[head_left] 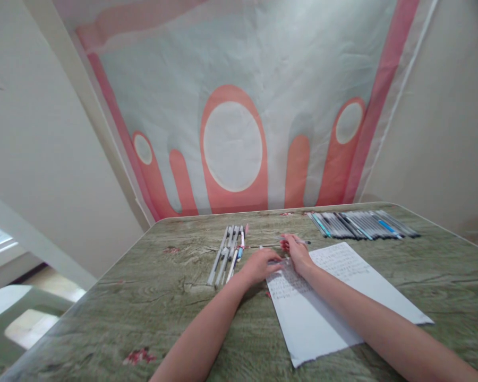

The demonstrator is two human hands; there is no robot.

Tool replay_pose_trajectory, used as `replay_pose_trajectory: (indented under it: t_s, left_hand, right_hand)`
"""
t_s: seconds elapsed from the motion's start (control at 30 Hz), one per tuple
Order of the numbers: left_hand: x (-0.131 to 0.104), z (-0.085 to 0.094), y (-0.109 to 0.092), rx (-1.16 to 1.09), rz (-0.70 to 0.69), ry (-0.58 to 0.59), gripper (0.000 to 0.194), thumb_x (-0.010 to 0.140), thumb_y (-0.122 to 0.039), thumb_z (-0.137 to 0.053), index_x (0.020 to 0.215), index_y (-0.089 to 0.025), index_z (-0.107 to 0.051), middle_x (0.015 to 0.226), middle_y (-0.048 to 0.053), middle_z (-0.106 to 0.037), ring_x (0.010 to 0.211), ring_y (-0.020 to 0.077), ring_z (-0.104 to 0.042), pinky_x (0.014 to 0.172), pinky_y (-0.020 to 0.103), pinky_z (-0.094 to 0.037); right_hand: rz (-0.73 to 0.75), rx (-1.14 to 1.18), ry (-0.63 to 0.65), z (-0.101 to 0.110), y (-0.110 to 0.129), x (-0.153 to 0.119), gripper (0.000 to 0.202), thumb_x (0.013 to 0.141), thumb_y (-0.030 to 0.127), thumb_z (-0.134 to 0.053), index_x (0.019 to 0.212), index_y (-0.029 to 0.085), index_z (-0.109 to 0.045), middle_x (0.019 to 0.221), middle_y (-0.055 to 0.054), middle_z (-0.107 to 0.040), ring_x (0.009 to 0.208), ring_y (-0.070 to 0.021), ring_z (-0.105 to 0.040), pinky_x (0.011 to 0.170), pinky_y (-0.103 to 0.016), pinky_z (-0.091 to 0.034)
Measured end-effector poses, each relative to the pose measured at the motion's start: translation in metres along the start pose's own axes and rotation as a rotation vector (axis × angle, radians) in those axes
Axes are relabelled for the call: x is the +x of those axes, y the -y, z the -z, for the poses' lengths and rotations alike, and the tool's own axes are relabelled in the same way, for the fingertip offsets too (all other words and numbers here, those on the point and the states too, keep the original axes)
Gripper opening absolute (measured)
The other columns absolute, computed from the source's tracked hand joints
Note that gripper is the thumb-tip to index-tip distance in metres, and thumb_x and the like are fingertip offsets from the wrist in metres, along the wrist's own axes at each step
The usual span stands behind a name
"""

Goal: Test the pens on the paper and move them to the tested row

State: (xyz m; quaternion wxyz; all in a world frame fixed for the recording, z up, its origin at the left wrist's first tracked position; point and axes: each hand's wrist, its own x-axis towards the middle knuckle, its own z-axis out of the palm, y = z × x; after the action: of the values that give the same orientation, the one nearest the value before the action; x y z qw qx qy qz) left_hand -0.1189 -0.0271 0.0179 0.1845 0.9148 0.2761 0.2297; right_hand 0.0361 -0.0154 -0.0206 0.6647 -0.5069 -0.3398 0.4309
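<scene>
Two bare hands at a wood-patterned bench (143, 297). The right hand (296, 253), fingers curled closed, grips a slender pen (305, 242) above the far part of a written sheet (306, 326). The left hand (263, 263) is loosely bent at the sheet's left edge — whether it grasps anything cannot be told. Pens lie in two groups: a smaller cluster (228, 254) to the left, a long row (358, 225) beyond the sheet.

On the table (143, 297), paper (318, 326) lies right of the frame's lower centre. One pen group (225, 253) sits left of it; a pen row (362, 226) lies beyond it, toward the right. Behind the table hangs a backdrop (233, 146), upper centre; a chair (22, 300) stands lower left.
</scene>
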Motion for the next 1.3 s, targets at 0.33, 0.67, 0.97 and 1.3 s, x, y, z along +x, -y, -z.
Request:
replay_pose_trajectory:
  t_s: [0.33,0.67,0.97,1.3]
  left_hand:
    - [-0.008,0.018,0.043,0.279,0.426,-0.203,0.012,0.075,-0.022,-0.052,0.078,-0.017,-0.063,0.080,0.005,-0.061,0.079,0.0157,-0.054,0.073,0.027,-0.039]
    - [-0.006,0.009,0.037,0.313,0.499,-0.129,0.013,0.075,-0.026,-0.052,0.077,-0.017,-0.062,0.084,0.006,-0.059,0.083,0.0169,-0.052,0.078,0.029,-0.036]
    - [-0.006,0.004,0.030,0.113,0.451,-0.318,0.007,0.073,-0.019,-0.051,0.070,-0.016,-0.055,0.078,0.007,-0.055,0.079,0.0176,-0.051,0.078,0.031,-0.035]
    - [0.010,-0.008,0.024,-1.018,0.701,-0.544,0.014,0.065,-0.024,-0.060,0.069,-0.011,-0.054,0.059,-0.001,-0.053,0.050,0.0054,-0.046,0.049,0.017,-0.035]
  right_hand:
    - [-0.011,0.005,0.041,0.000,-0.001,-0.002,0.024,0.069,0.041,-0.053,0.079,0.020,-0.059,0.066,0.000,-0.062,0.061,-0.0147,-0.055,0.060,-0.026,-0.045]
    - [0.003,-0.016,0.062,-0.001,0.008,-0.009,0.024,0.070,0.041,-0.053,0.079,0.019,-0.058,0.064,0.000,-0.060,0.058,-0.0133,-0.052,0.057,-0.024,-0.043]
    - [0.048,-0.074,0.086,-0.001,0.006,-0.009,0.025,0.072,0.043,-0.050,0.079,0.021,-0.059,0.066,0.000,-0.060,0.060,-0.0149,-0.053,0.057,-0.026,-0.044]
    - [0.182,-0.147,0.224,-0.002,0.015,-0.022,0.027,0.072,0.040,-0.051,0.090,0.020,-0.055,0.072,-0.001,-0.060,0.062,-0.0145,-0.053,0.058,-0.026,-0.042]
